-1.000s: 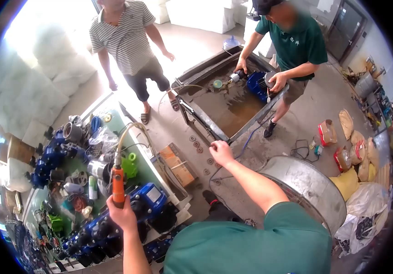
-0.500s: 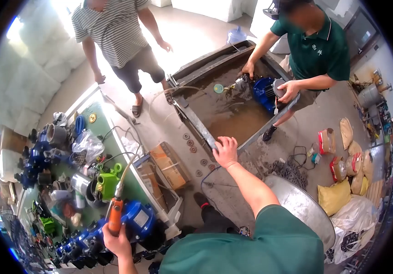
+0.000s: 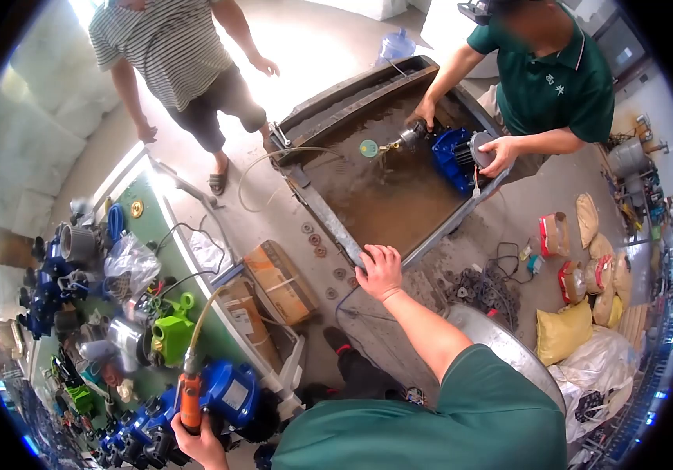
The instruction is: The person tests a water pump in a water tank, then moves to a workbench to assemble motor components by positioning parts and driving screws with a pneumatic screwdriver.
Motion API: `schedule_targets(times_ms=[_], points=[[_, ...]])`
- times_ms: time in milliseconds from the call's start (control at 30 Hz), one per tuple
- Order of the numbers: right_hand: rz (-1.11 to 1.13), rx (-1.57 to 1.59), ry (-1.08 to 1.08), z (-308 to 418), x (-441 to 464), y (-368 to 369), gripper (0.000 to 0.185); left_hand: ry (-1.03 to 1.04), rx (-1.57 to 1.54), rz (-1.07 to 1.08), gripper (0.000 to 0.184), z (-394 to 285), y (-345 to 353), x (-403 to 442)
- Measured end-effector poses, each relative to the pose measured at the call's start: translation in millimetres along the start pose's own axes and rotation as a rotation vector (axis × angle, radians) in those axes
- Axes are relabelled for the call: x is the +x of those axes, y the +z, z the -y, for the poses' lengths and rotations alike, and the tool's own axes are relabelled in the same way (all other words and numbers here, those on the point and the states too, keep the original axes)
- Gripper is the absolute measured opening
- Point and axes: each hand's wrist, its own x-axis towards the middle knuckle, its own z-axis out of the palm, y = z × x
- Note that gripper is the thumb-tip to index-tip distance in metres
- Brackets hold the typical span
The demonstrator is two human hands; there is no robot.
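My left hand is closed around an orange handheld tool with a yellowish hose running from its top end. Its exact kind I cannot make out. Beside it are blue motor-like pump units at the workbench's near end. My right hand lies on the near corner of a metal water tank's rim, fingers extended. Across the tank, a co-worker holds a blue pump over the brown water, with a round gauge on its fitting.
Another person stands beyond the green-topped workbench. Green pump housings and loose parts crowd the bench. Cardboard boxes, metal rings and a large metal basin are on the floor. Sacks lie at right.
The view has shifted slightly. My left hand and the orange tool appear lower; my right hand stays on the tank rim, its fingers less spread. The co-worker still holds the blue pump.
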Motion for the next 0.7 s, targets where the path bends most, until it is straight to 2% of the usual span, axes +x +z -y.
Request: schedule_targets(times_ms=[333, 433, 600, 700], points=[[0.008, -0.001, 0.005, 0, 2, 2, 0.04, -0.01, 0.018, 0.008, 0.036, 1, 1, 2], [0.014, 0.001, 0.008, 1, 3, 1, 0.04, -0.064, 0.166, 0.024, 0.044, -12, -8, 8], [0.03, -0.003, 0.012, 2, 3, -1, 0.042, -0.034, 0.074, 0.018, 0.035, -4, -1, 4], [0.033, -0.006, 0.007, 3, 4, 0, 0.043, -0.015, 0.062, 0.014, 0.037, 7, 1, 1]])
